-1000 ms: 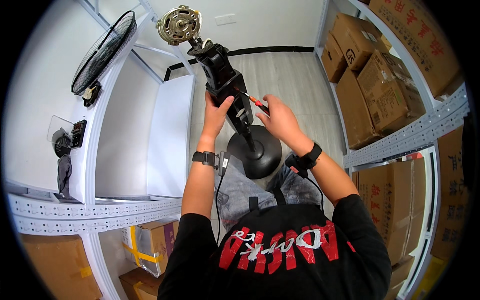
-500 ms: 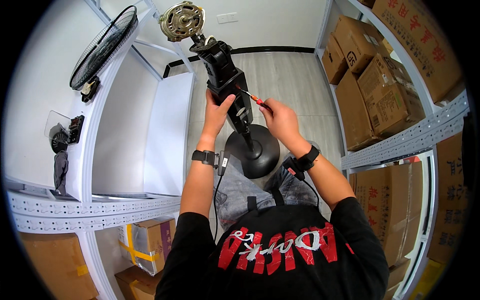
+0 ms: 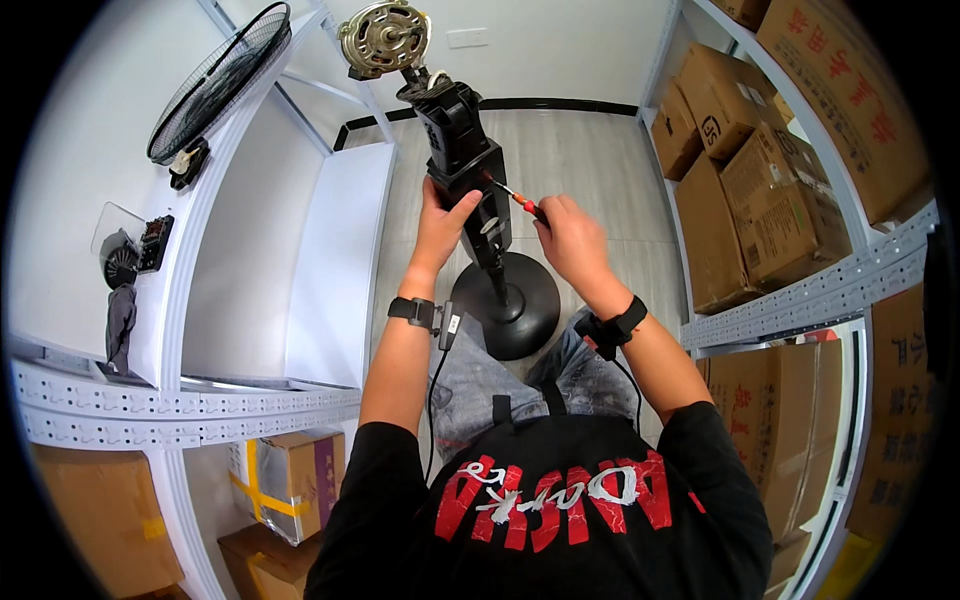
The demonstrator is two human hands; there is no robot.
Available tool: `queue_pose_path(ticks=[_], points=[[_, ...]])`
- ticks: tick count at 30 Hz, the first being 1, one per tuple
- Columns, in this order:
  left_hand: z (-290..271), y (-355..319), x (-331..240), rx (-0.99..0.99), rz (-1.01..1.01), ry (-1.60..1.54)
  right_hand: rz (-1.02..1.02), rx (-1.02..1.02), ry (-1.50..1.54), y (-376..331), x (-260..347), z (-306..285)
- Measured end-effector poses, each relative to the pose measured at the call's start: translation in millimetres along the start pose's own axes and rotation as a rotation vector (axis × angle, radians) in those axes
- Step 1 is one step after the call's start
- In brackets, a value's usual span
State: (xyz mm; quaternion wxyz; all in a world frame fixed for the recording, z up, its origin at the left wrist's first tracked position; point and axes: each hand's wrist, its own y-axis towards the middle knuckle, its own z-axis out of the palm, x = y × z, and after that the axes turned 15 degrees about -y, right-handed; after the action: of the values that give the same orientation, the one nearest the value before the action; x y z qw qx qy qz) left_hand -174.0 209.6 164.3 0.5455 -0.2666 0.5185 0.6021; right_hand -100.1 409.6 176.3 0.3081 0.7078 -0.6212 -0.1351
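Note:
A black pedestal fan without its cage stands on the floor on a round black base point(image 3: 515, 305). Its bare metal motor point(image 3: 383, 37) sits at the top, above the black control housing point(image 3: 463, 165). My left hand point(image 3: 438, 227) grips the left side of that housing. My right hand point(image 3: 570, 237) holds a red-handled screwdriver point(image 3: 513, 196), its tip touching the housing's right side. Both wrists wear black bands with cables running down.
A white shelf on the left carries a round fan grille point(image 3: 215, 80), a dark fan part point(image 3: 122, 265) and a small black box point(image 3: 155, 243). Brown cardboard boxes point(image 3: 760, 170) fill the right-hand rack. More boxes point(image 3: 285, 480) sit under the left shelf.
The fan's upper part and both hands have shifted slightly up and left in view. The screwdriver stays against the housing and the left hand keeps its grip.

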Motion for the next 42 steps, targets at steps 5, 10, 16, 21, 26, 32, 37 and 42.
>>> queue_pose_path(ticks=[5,10,16,21,26,32,37,42], points=[[-1.5,2.2,3.7,0.012,0.026,-0.026,-0.035,-0.027,-0.098,-2.8,4.3,-3.8],[-0.4,2.1,2.6,0.014,0.029,-0.031,0.076,0.008,0.094,-3.9,5.4,4.9],[-1.7,2.6,5.0,0.019,0.029,-0.015,0.564,0.490,0.819,2.7,-20.2,22.7],[-2.0,2.1,2.1,0.018,0.009,-0.036,0.578,0.576,0.829,9.5,-10.1,9.4],[-3.7,2.1,6.3,0.008,0.023,-0.019,0.012,0.037,0.078,2.8,0.1,-2.2],[-5.4,1.2,5.7,0.014,-0.010,-0.010,-0.004,0.066,0.076,2.3,0.0,-3.9],[-7.4,2.6,7.5,0.036,0.004,-0.011,0.280,0.287,0.452,6.2,-12.9,9.2],[-9.2,2.0,4.5,0.033,-0.029,0.015,0.730,0.640,1.067,14.5,-24.1,9.2]])
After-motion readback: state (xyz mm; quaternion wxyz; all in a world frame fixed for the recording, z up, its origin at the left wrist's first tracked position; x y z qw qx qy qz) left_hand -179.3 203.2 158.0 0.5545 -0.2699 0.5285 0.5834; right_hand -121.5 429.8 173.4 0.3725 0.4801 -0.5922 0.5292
